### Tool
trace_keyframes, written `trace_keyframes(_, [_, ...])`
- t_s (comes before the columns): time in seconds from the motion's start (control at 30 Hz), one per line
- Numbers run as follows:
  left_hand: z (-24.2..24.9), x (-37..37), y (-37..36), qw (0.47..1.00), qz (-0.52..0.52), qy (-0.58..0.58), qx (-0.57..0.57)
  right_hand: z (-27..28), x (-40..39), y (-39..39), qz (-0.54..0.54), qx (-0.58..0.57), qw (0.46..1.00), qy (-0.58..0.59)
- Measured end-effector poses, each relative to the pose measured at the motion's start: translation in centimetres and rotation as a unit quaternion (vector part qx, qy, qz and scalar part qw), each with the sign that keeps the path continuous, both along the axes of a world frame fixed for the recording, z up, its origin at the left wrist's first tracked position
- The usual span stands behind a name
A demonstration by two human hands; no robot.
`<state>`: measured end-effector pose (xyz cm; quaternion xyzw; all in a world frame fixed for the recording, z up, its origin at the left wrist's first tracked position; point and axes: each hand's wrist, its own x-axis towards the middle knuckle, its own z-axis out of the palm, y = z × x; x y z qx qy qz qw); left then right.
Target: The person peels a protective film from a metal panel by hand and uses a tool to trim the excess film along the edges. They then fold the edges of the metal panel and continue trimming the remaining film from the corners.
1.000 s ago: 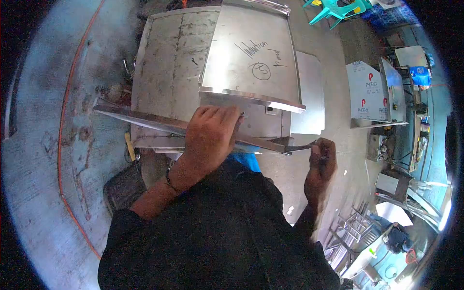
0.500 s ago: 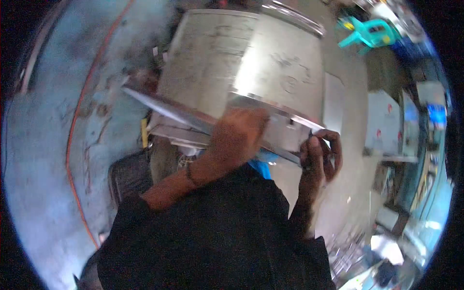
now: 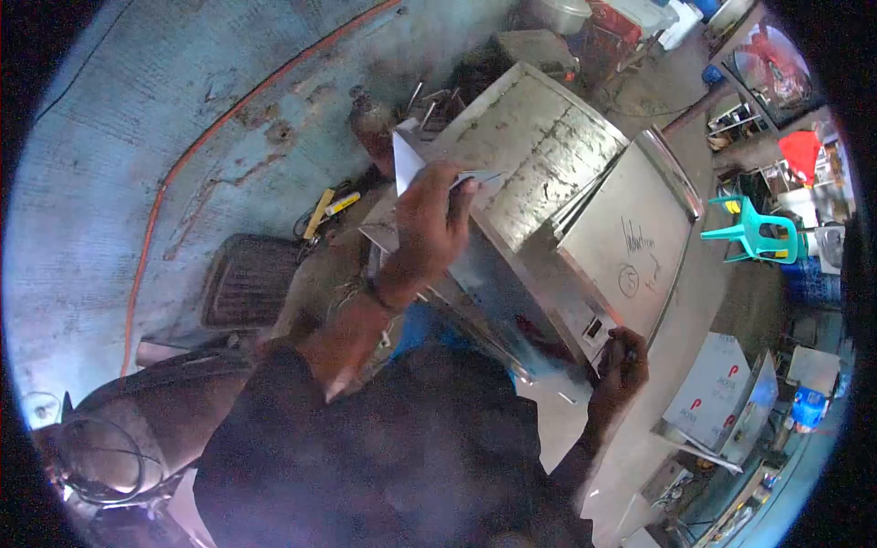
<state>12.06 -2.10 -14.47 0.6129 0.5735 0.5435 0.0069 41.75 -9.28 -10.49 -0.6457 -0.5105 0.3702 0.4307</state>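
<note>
Hands (image 3: 431, 224) (image 3: 621, 359) hold folded, probably steel panel (image 3: 541, 290).

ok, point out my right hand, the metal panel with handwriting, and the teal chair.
Right hand (image 3: 625, 359): head view, middle of the hand.
Metal panel with handwriting (image 3: 635, 242): head view, middle of its written face.
Teal chair (image 3: 753, 225): head view, near the middle of its body.

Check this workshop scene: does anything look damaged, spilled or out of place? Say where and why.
The blue wall on the left looks damaged: brown patches beside the orange cord or hose suggest its surface has worn away. Dark marks also streak the metal surface beyond the hands. No spill is evident.
</note>
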Motion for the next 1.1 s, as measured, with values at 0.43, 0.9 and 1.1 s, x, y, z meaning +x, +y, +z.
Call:
trace_keyframes(0.43, [-0.4,-5.0,4.7,0.970,-0.143,0.197,0.013,-0.5,1.4,1.0,0.036,-0.048,0.998,-0.018])
trace_keyframes(0.9, [-1.2,-4.7,4.7,0.980,-0.108,0.167,0.029,0.4,-1.2,1.2,0.194,0.034,0.939,-0.281])
trace_keyframes(1.1, [3.7,-6.5,3.0,0.966,-0.104,0.201,0.126,1.1,-1.6,-0.4,0.170,0.025,0.968,-0.185])
